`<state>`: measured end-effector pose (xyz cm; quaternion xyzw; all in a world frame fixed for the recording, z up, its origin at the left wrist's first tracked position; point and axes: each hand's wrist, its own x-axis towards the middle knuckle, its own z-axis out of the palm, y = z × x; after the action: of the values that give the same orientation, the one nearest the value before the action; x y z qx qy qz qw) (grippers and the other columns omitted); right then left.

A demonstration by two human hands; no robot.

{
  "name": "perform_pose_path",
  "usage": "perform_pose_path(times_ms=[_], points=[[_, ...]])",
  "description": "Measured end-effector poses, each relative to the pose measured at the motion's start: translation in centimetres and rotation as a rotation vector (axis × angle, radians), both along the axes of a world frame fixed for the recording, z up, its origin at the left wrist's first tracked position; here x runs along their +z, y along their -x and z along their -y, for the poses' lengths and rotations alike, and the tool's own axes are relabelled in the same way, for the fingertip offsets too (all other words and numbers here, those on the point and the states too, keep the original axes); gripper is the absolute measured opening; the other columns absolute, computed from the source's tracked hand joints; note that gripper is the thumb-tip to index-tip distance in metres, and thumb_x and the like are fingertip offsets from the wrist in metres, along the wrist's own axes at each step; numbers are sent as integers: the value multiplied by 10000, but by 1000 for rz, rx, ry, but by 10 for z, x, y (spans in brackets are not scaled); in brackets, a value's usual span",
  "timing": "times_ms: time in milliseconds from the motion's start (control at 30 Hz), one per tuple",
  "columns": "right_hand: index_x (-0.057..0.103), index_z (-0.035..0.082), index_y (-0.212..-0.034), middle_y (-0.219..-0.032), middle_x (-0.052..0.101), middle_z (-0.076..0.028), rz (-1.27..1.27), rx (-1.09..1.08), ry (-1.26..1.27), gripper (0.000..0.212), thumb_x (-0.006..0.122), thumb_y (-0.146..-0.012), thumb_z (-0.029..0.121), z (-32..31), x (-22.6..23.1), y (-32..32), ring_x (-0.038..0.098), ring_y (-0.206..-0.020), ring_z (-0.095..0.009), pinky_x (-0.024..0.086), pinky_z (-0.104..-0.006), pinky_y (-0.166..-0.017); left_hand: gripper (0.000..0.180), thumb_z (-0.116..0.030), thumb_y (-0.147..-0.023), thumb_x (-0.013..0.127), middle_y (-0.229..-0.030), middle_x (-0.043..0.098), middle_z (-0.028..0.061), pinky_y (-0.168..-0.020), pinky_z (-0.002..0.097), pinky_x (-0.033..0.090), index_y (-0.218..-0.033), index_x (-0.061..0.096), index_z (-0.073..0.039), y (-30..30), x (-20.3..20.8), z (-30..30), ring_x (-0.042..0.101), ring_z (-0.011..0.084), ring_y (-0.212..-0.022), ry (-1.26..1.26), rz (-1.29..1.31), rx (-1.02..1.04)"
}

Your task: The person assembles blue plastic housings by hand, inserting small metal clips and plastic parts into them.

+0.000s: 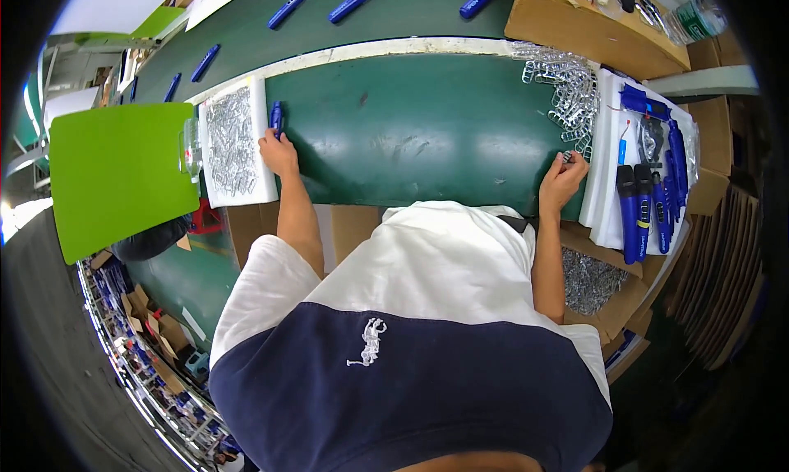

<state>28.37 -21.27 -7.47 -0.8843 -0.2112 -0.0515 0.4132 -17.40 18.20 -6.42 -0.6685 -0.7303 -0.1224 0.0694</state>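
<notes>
At the left of the green bench, my left hand [279,153] is closed around the lower end of a blue microphone handle [276,115], whose other end points away from me. Beside that hand lies a white foam tray [256,102] covered with many small, thin silvery pieces [230,139]. Over on the right, my right hand [564,182] pinches a small silvery metal frame [567,156] between thumb and fingers. Just beyond it spreads a loose pile of similar silvery metal frames [567,94].
Right of the pile, a white foam tray [602,143] carries blue-and-black microphones [626,213]. A cardboard box [592,32] stands at the far right, with a plastic bottle [699,18] on it. More blue handles [357,1] lie beyond the white strip [394,47]. A lime-green board [123,176] is at left.
</notes>
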Motion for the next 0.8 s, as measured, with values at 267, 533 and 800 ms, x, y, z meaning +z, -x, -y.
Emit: perform_pose_path(times_ms=[267, 533, 800], points=[[652, -12, -1120, -1027, 658, -170, 73, 219, 17, 181, 616, -1007, 124, 26, -6, 4, 629, -941, -336, 506, -408, -856, 209, -187, -771, 841, -1064, 588, 93, -967, 484, 411, -930, 710, -156, -28, 14, 41, 541, 308, -1123, -54, 195, -9], [690, 6, -1128, -974, 626, -142, 351, 420, 145, 171, 618, -993, 80, 28, 9, 4, 611, -893, -310, 501, -413, -797, 209, -157, -832, 809, -1074, 582, 62, -935, 471, 389, -994, 677, -174, -10, 22, 82, 570, 277, -1088, 24, 313, 19], [647, 1, -1228, -1104, 690, -58, -476, 353, -330, 261, 666, -979, 77, -35, 94, 27, 654, -954, -130, 559, -279, -780, 486, -242, -882, 801, -1142, 638, 181, -864, 423, 522, -1203, 515, -17, -120, 123, 127, 653, 409, -957, 257, 848, -534]])
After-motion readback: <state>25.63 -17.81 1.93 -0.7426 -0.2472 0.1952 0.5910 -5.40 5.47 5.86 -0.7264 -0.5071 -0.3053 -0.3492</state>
